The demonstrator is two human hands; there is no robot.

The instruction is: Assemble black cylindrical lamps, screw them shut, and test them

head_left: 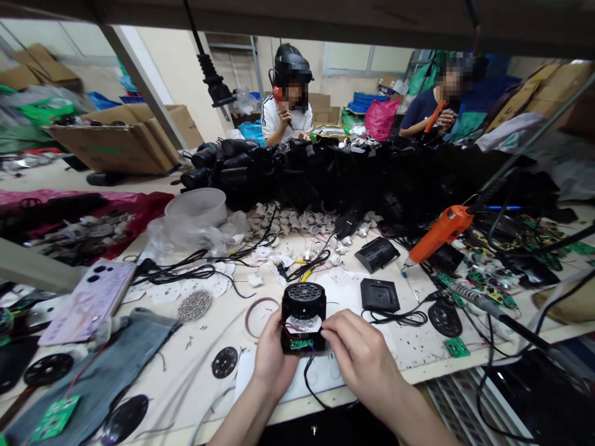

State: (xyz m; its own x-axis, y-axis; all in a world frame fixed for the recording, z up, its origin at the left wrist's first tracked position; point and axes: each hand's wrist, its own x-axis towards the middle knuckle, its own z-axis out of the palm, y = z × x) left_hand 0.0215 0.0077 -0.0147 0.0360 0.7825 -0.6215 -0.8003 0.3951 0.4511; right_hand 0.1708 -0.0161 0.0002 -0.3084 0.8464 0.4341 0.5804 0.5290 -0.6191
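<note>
While left hand [272, 356] holds black housing [304, 303], right hand [361, 348], grip narrow, any contents (finger-hidden) unclear

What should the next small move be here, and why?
Probably the right hand should ease the small green circuit board further into the black boxy housing with a perforated round top: the board sits at the housing's open side, thin red wires are exposed there, the left hand holds the housing, and the right fingertips are at its edge.
</note>
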